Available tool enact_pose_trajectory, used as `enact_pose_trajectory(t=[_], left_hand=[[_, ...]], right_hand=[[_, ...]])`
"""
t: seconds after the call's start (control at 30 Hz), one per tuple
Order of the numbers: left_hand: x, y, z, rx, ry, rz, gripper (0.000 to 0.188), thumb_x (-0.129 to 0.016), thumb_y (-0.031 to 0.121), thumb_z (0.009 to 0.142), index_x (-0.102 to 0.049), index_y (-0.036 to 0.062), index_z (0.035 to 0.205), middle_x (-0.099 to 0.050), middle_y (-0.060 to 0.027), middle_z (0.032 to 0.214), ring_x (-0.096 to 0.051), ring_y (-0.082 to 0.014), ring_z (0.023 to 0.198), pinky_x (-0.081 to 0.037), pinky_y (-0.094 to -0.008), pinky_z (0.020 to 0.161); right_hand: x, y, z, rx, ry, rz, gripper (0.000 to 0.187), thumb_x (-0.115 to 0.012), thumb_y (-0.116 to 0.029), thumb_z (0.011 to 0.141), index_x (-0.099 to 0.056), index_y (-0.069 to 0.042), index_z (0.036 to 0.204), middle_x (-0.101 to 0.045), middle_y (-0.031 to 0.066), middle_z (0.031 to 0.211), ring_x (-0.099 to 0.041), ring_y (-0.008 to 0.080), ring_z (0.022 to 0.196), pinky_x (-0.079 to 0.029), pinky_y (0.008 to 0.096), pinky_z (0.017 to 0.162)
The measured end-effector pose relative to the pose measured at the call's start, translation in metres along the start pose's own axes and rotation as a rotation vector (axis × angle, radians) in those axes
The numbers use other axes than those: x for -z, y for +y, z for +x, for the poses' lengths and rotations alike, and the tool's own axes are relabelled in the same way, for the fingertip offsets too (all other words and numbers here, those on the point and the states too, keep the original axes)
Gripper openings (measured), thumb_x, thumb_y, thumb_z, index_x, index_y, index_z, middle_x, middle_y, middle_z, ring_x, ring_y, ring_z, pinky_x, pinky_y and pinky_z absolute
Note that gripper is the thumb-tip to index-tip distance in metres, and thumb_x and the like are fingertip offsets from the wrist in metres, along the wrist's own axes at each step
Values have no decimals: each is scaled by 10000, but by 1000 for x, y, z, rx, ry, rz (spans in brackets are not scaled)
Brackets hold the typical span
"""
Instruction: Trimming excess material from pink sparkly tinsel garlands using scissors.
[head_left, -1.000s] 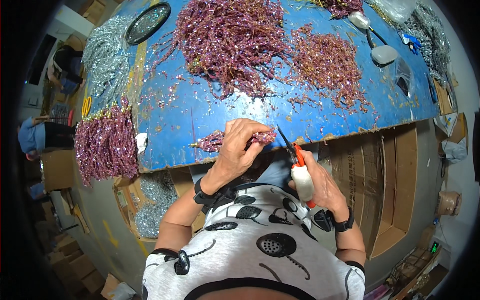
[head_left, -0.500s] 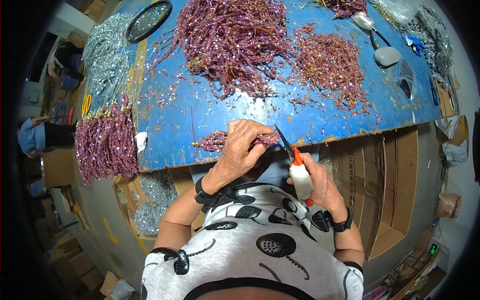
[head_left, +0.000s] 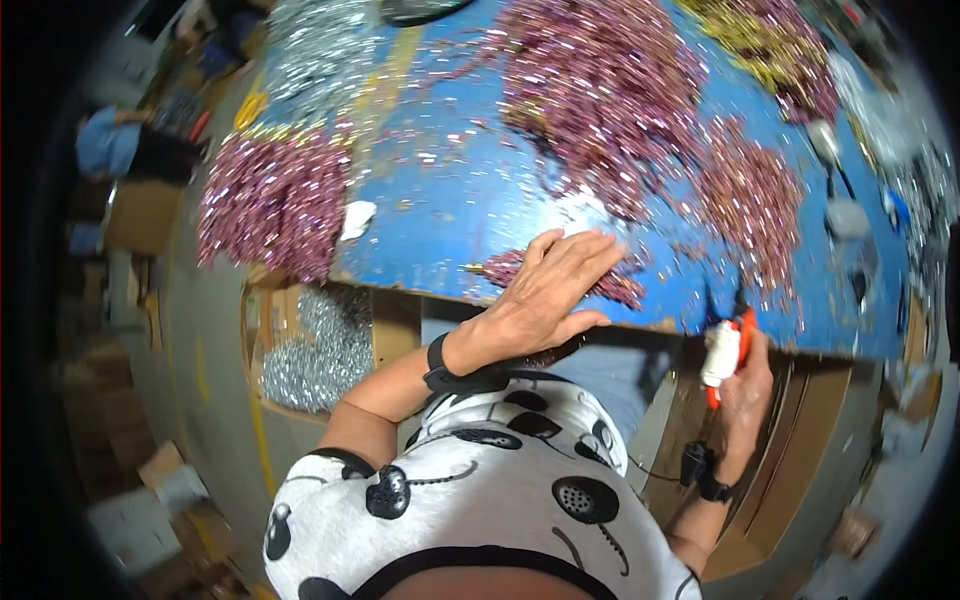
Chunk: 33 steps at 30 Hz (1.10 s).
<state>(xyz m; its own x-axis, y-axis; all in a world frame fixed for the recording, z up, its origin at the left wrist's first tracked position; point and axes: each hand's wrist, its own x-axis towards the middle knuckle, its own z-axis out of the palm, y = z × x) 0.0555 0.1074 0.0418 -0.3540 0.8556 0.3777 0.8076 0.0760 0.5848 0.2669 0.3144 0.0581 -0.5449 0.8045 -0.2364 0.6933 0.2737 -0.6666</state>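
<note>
- The bunch (head_left: 622,288) is partly covered by the left hand (head_left: 553,288), laid on the table (head_left: 430,225); its ends are seen either side.
- The left hand's fingers are extended, its thumb held apart.
- The cutters (head_left: 721,354) are clamped in the right hand (head_left: 748,388), well apart from the bunch.
- Beyond the left hand, a pink heap (head_left: 605,90) is spread.

Worktop (head_left: 430,200): tinsel bundle (head_left: 625,287) along near edge, mid-span, left hand (head_left: 560,285) over it. Big tinsel heap (head_left: 605,80) behind, smaller pile (head_left: 748,200) right of that. Tinsel row (head_left: 270,200) at near-left corner, another batch (head_left: 322,60) behind it. Cutters (head_left: 722,350) in right hand (head_left: 748,385), near edge, right side. Box (head_left: 397,330) below near-left corner, loose strands (head_left: 315,355) inside.
</note>
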Motion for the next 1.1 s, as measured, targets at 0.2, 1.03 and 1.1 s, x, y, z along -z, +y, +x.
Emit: enact_pose_trajectory(t=[0.2, 1.03, 1.1], left_hand=[[22, -53, -83, 179, 270, 224, 408, -725, 240, 786, -619, 114, 1158, -593, -79, 1170, -549, -264, 1104, -368, -422, 932], [312, -68, -116, 604, 866, 771, 179, -694, 186, 859, -670, 40, 960, -670, -83, 914, -645, -198, 787, -505, -311, 710], [320, -123, -115, 649, 741, 767, 216, -687, 249, 855, -687, 62, 964, -645, -123, 905, -642, -299, 852, -497, -368, 750]], right_hand=[[32, 99, 77, 567, 135, -356, 519, -697, -101, 836, -519, 20, 1308, -511, 230, 1345, -499, 359, 1247, -411, 409, 1034], [31, 108, 93, 676, 202, -487, 521, -672, -137, 793, -563, -27, 1290, -562, 245, 1214, -539, 398, 1043, -418, 457, 927], [23, 83, 83, 728, 262, -442, 514, -682, -121, 773, -574, -40, 1269, -589, 201, 1096, -540, 393, 1022, -419, 459, 913]])
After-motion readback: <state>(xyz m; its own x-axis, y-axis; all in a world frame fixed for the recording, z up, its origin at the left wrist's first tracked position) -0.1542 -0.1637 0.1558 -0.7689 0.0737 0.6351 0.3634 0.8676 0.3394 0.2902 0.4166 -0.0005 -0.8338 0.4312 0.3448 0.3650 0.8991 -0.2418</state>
